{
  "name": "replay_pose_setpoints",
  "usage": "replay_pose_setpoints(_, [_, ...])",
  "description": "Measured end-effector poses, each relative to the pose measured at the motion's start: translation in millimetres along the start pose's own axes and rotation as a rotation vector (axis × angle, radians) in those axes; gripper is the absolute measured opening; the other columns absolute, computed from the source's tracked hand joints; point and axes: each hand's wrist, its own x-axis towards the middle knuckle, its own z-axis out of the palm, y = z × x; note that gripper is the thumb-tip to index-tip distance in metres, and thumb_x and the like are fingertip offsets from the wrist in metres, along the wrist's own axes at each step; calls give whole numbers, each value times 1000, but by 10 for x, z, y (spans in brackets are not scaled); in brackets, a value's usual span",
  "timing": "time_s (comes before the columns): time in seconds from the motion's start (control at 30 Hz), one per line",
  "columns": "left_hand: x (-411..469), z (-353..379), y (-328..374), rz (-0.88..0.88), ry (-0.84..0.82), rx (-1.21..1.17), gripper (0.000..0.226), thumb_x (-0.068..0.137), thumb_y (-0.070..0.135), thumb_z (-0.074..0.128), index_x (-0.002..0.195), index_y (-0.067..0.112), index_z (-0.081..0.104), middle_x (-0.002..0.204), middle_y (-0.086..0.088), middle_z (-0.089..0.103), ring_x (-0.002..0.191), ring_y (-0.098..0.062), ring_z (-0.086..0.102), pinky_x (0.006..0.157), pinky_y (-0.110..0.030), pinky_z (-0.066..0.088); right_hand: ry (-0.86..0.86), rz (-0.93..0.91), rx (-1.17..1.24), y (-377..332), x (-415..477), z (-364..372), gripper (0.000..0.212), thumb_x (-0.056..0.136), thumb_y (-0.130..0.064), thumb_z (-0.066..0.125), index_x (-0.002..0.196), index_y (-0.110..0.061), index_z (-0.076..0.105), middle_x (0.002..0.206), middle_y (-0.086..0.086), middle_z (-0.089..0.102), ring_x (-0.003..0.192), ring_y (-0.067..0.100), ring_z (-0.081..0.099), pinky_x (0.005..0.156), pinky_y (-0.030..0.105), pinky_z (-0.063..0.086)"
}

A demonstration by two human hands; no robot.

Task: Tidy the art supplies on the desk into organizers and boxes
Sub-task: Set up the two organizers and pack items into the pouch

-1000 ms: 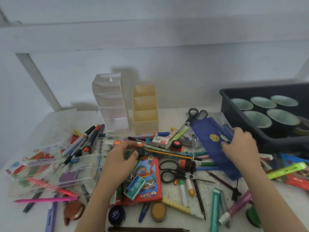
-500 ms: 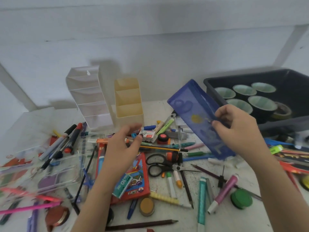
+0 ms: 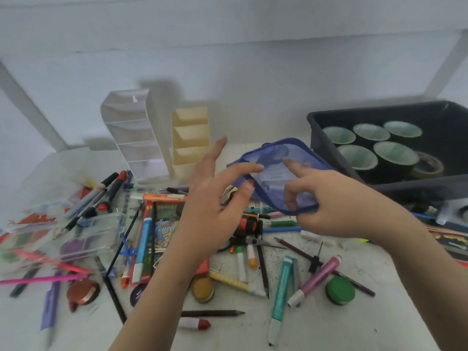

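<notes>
Head view: grips blue pouch in right hand, fingers curled round its near end, aloft over cluttered desk beside dark bin. Touches pouch's left edge with left hand, fingers spread straight.

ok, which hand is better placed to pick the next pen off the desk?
Left. The right hand grips the translucent blue plastic pouch above the desk. The left hand holds nothing, fingers straight at the pouch's edge, directly over the scattered pens, probably the shorter reach.
</notes>
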Motion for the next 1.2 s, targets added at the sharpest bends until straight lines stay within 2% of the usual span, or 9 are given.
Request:
replay_pose_setpoints(0.13, [-81,101,13,-142,-11,82,18,91,32,54,81,37,67,144,4,40,136,-6,28,99,-10,19,-121,-9,-25,-16,-61,40,20,76,-16,61,69,-32,52,156,-16,-10,145,24,-9,116,51,1])
replay_pose_setpoints(0.3, [-140,192,49,-264,48,74,17,85,16,63,73,24,71,84,11,70,87,2,60,92,-40,48,-154,-39,-86,46,-135,98,16,77,-18,61,72,-30,51,157,-12,-14,144,23,-16,110,50,-14])
replay_pose_setpoints(0.53, [-329,122,200,-284,-60,98,37,77,4,58,99,28,75,104,23,64,95,25,51,81,6,33,-254,-112,-4,47,-505,69,12,80,-33,58,83,-35,47,157,-18,-2,144,7,-3,114,35,13])
replay_pose_setpoints(0.6, [-405,119,228,-292,-109,102,39,78,-1,56,98,27,75,101,23,66,96,21,54,80,4,36,-325,-160,20,36,-643,65,13,81,-35,55,84,-37,43,156,-21,-1,143,0,-1,106,24,18])
replay_pose_setpoints(0.83, [-618,157,286,-264,-201,-153,34,76,-5,57,85,25,68,99,15,70,106,6,60,85,-9,45,-428,-178,-62,-8,-730,303,15,87,-27,49,85,-28,34,155,-11,-21,138,14,-31,114,47,-14])
replay_pose_setpoints(0.93, [-662,201,233,-312,-234,-6,31,75,4,52,76,27,72,82,10,73,81,9,63,68,-10,46,-466,-176,-53,0,-736,392,12,89,-30,49,90,-25,38,155,-8,-24,138,16,-32,115,47,-14])
replay_pose_setpoints(1.07, [-703,247,234,-371,-202,37,38,67,11,47,82,36,72,79,14,72,68,-8,65,63,-26,50,-440,-223,181,83,-768,314,15,88,-41,57,98,-32,51,154,-6,24,144,9,8,117,36,16])
replay_pose_setpoints(1.13, [-723,250,234,-375,-187,42,39,69,7,50,83,36,72,83,18,72,76,-12,68,68,-34,50,-300,-218,383,186,-743,178,7,87,-31,62,93,-32,60,117,-3,63,119,12,53,97,30,43])
replay_pose_setpoints(1.2, [-735,261,234,-375,-182,51,42,71,3,51,84,36,72,85,20,71,81,-14,69,71,-37,50,-158,-135,548,328,-666,9,10,87,-21,59,87,-27,67,95,-5,70,90,7,66,79,24,54])
